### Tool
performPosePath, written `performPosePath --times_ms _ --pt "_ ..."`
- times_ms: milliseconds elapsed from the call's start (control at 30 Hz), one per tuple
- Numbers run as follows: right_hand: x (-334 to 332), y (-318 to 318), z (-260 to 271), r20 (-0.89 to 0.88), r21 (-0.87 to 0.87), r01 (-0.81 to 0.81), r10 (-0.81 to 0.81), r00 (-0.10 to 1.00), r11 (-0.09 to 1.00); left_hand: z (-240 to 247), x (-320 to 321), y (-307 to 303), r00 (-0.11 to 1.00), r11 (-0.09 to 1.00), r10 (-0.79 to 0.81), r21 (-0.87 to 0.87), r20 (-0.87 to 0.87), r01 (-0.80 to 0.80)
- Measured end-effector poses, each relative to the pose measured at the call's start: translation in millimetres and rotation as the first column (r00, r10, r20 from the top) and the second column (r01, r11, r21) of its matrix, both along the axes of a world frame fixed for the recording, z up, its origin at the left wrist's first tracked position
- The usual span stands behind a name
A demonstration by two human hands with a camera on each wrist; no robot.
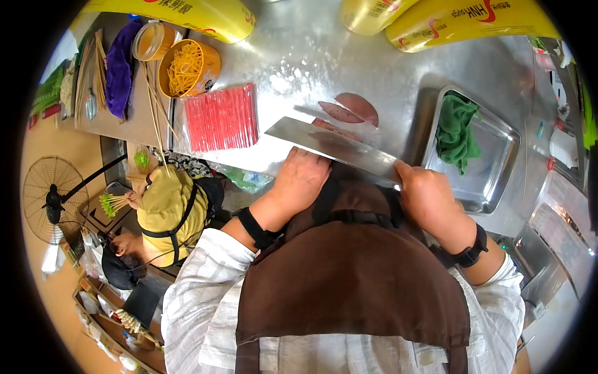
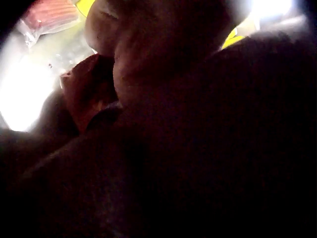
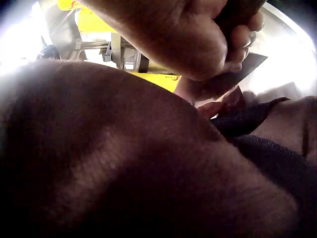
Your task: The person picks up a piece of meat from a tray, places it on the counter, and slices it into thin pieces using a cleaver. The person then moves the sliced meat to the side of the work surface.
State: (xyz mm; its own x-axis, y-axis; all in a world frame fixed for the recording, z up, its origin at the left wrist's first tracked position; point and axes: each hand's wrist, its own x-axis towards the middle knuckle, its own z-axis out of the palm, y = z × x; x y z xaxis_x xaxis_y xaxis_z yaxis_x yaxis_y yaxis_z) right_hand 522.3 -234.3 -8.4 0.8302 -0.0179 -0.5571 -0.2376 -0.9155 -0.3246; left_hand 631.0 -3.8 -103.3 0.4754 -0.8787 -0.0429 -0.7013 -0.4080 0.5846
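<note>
My right hand [image 1: 430, 193] grips a wide-bladed kitchen knife by its handle. The knife's blade [image 1: 333, 146] slants leftward across the worktop, with its tip pointing to the far left. Close behind the blade, my left hand [image 1: 303, 177] holds down a reddish-brown meat block [image 2: 89, 87], seen dark in the left wrist view. Beyond the blade lie cut meat slices [image 1: 358, 107], partly overlapping, with another piece half hidden by the blade. In the right wrist view, curled fingers [image 3: 240, 49] wrap the dark handle.
Packed red sticks [image 1: 221, 117] in clear wrap lie left of the knife. Behind them stands a yellow tub [image 1: 212, 65] of shredded strips. A metal tray [image 1: 498, 181] with a green cloth [image 1: 458, 134] sits right. Yellow wrap rolls [image 1: 473, 25] line the back. Another person [image 1: 168, 212] works at left.
</note>
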Motion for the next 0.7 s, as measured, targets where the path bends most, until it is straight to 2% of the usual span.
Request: performPosePath --times_ms 133,233,433,700 --pt "1.7 2.9 2.5 -0.04 -0.008 -0.004 0.004 0.999 1.0 1.9 -1.9 -3.6 1.0 0.998 0.029 -0.063 -0.001 -0.029" --pt "3.8 2.5 3.6 -0.069 -0.005 -0.007 0.007 0.998 1.0 -0.4 -3.7 -4.9 0.998 0.998 0.048 -0.035 -0.052 -0.049" --pt "7.8 0.8 4.4 -0.07 0.006 -0.017 0.018 0.997 1.0 -6.5 -5.2 -4.1 0.999 0.997 0.048 -0.067 -0.009 -0.049" --pt "10.4 1.9 -1.9 -0.055 0.005 -0.025 0.025 0.998 1.0 -4.3 -7.0 -4.8 1.0 0.999 0.019 0.039 -0.003 -0.019"
